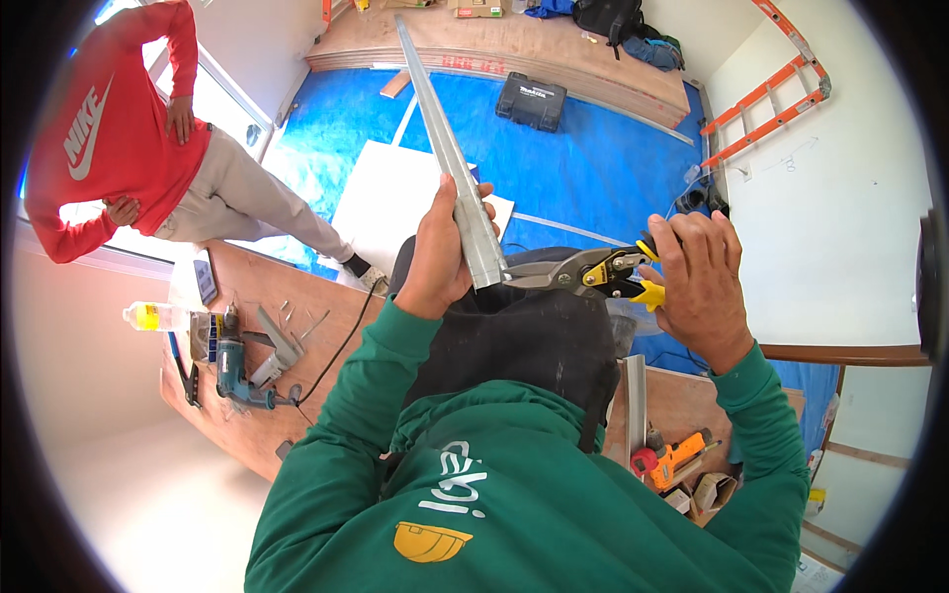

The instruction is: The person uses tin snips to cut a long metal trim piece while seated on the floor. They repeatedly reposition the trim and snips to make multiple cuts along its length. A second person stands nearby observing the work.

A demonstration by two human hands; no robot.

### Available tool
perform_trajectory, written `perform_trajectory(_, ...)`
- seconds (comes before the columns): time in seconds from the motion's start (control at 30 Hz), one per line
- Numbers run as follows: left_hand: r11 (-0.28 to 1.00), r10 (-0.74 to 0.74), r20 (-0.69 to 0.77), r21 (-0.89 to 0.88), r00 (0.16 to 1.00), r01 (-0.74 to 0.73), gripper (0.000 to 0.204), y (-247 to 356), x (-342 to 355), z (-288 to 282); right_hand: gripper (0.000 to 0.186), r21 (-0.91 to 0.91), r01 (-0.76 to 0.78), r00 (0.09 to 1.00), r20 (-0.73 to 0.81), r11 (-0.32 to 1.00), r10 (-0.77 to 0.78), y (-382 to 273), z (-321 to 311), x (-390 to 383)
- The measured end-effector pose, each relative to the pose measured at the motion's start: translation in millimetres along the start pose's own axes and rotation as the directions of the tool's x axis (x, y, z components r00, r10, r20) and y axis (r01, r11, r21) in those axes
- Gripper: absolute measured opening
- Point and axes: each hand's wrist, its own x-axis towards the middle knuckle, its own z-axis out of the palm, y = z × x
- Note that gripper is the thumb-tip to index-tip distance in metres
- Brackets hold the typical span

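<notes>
My left hand [442, 252] is wrapped round a long grey metal channel [432, 94] near its close end. The channel slants up and away, its far end close to the stacked boards. In my right hand [700, 282] is a pair of tin snips [583, 273] with yellow and black handles. Their jaws point left and reach the channel's near end, at its right edge. Whether the blades grip the metal cannot be made out. Both hands are above my lap, on black trousers [514, 346].
At left, a wooden board [326, 346] carries a teal corded drill [233, 371], a bottle [158, 317] and loose pieces. A person in red [119, 128] stands beyond. A black case [532, 102] lies on blue sheeting; an orange ladder [771, 109] leans right. An orange tool [682, 457] lies lower right.
</notes>
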Motion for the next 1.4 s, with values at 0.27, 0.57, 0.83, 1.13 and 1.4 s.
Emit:
perform_trajectory(0.27, 0.999, -0.025, -0.018, 0.041, 1.000, 0.026, 0.063, 5, -3, 6, 0.067, -0.211, 0.093, 0.996, 0.006, 0.973, -0.094, 9, -19, 9)
perform_trajectory(0.57, 0.999, -0.041, -0.007, 0.026, 0.999, 0.041, 0.061, -7, -2, 2, 0.055, -0.333, 0.157, 0.987, 0.019, 0.930, -0.160, 12, -39, 15)
perform_trajectory(0.83, 0.999, -0.039, 0.019, 0.025, 0.999, 0.038, 0.064, -8, 2, -2, 0.057, -0.316, 0.155, 0.988, 0.037, 0.936, -0.151, 9, -46, 18)
perform_trajectory(1.13, 0.999, -0.049, -0.005, 0.020, 0.999, 0.049, 0.064, -7, 3, 2, 0.053, -0.365, 0.148, 0.989, 0.072, 0.919, -0.131, 2, -48, 19)
perform_trajectory(1.4, 0.998, -0.037, 0.014, 0.042, 0.999, 0.036, 0.065, -11, 7, 6, 0.043, -0.487, 0.115, 0.993, 0.040, 0.866, -0.110, -9, -57, 16)
